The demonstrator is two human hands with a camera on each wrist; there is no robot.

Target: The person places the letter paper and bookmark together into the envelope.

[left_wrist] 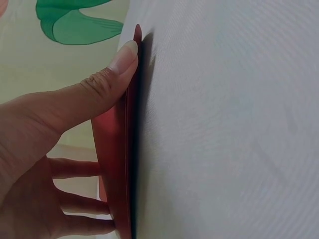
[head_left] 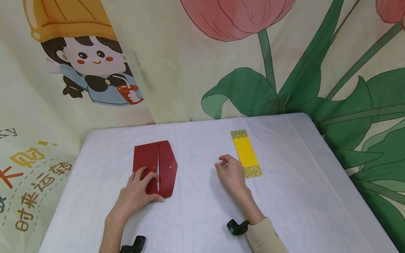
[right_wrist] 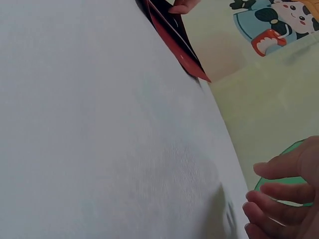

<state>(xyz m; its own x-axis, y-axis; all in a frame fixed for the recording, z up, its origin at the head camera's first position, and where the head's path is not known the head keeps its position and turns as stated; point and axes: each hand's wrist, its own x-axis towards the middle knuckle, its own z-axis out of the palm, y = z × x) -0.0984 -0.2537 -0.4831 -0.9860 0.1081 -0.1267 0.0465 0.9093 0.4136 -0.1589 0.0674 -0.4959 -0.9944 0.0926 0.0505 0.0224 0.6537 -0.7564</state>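
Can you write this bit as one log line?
left hand: holds red envelope | right hand: empty, near yellow strip | flap: open | both things: on white table

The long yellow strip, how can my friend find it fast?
Find the white-clothed table, then the person's bare right hand. Beside that hand lies a long, yellow rectangular strip. Unlike the flat red envelope under the left hand, it's bright yellow with speckled ends.
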